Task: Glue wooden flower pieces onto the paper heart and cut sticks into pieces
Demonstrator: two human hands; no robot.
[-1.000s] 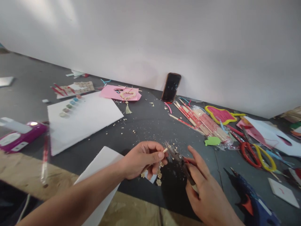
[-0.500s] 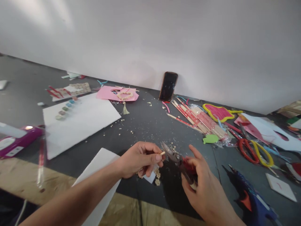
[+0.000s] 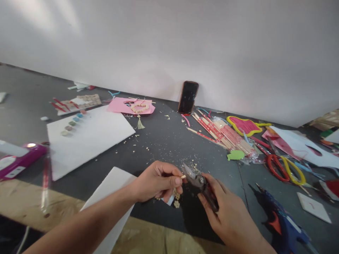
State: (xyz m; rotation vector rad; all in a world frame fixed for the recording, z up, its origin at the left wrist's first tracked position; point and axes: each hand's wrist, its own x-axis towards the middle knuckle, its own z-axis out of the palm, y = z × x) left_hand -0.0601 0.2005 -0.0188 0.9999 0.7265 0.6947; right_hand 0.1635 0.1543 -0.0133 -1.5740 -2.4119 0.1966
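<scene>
Between thumb and fingers, my left hand [image 3: 161, 181] pinches a thin wooden stick [image 3: 183, 176], whose tip sticks out to the right. My right hand [image 3: 225, 208] is wrapped round the handles of a pair of cutting pliers [image 3: 197, 180]. The metal jaws are at the stick's tip; whether they touch it is hard to tell. Small flower-shaped wooden pieces [image 3: 176, 204] and a bit of white paper [image 3: 169, 200] lie below my left fingers. Wood crumbs are scattered behind the jaws.
A phone [image 3: 188, 97] leans on the wall. At right lie wrapped sticks [image 3: 212, 128], scissors [image 3: 277, 167] and a blue glue gun [image 3: 287, 225]. At left are a white board [image 3: 90, 141], a purple device [image 3: 23, 160] and pink paper [image 3: 119, 104]. Another white sheet [image 3: 112, 190] lies under my left forearm.
The fingers of my right hand have closed round the pliers' handles, which have come together. My left hand still pinches the stick, and the view has shifted slightly.
</scene>
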